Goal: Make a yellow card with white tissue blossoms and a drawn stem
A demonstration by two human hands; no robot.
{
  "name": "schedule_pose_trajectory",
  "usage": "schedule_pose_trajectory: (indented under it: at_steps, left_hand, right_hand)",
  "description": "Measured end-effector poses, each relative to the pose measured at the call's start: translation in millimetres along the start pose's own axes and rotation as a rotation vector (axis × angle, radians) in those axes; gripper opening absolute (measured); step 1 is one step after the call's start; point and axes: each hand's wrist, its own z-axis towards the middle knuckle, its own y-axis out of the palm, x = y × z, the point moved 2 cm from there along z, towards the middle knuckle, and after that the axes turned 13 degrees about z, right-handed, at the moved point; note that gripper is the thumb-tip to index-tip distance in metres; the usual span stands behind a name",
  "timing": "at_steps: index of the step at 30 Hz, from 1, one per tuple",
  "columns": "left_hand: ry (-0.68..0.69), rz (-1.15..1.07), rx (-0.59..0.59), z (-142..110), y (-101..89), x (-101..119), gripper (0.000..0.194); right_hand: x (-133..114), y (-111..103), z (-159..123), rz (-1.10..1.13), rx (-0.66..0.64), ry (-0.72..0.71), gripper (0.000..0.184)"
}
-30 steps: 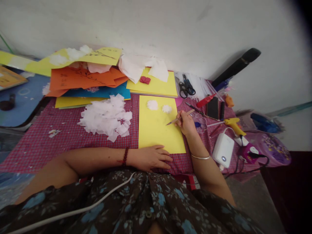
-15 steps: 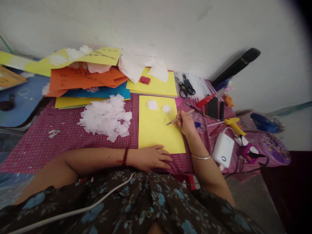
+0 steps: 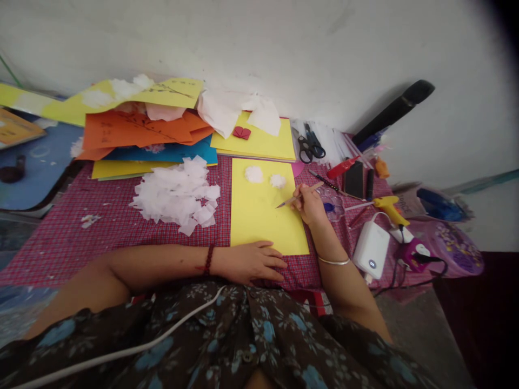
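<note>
A yellow sheet of paper (image 3: 259, 224) lies on the checked cloth in front of me, with two white fluffy paper tufts (image 3: 254, 174) near its top edge. My right hand (image 3: 310, 205) is closed round a paintbrush (image 3: 288, 202) at the sheet's right edge. The brush's dark tip points left, over the paper; whether it touches cannot be made out. Flat across the sheet's lower edge rests my left hand (image 3: 253, 263), fingers stretched out and holding nothing. Just right of my right hand sits a clear palette (image 3: 335, 210) with blue paint in it.
Left of the sheet is a heap of white tissue pieces (image 3: 176, 194). Behind stand stacked coloured papers (image 3: 138, 129) and a yellow pile with a red folded paper (image 3: 242, 133). Scissors (image 3: 310, 146), a yellow glue gun (image 3: 389, 207) and a white power bank (image 3: 372, 248) lie to the right.
</note>
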Motion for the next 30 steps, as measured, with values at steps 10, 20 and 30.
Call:
schedule_pose_trajectory:
  at_steps: [10, 20, 30]
  left_hand:
    - [-0.01, -0.011, -0.03, 0.2, 0.3, -0.3, 0.047]
    - [0.0, -0.005, 0.006, -0.3, 0.7, -0.4, 0.049]
    - [-0.01, -0.026, -0.017, 0.0, 1.6, -0.8, 0.048]
  right_hand:
    - [-1.0, 1.0, -0.6, 0.0, 0.002, -0.006, 0.045]
    - [1.7, -1.9, 0.9, 0.005, -0.01, -0.02, 0.045]
    - [1.8, -1.9, 1.3, 0.018, -0.029, -0.019, 0.045]
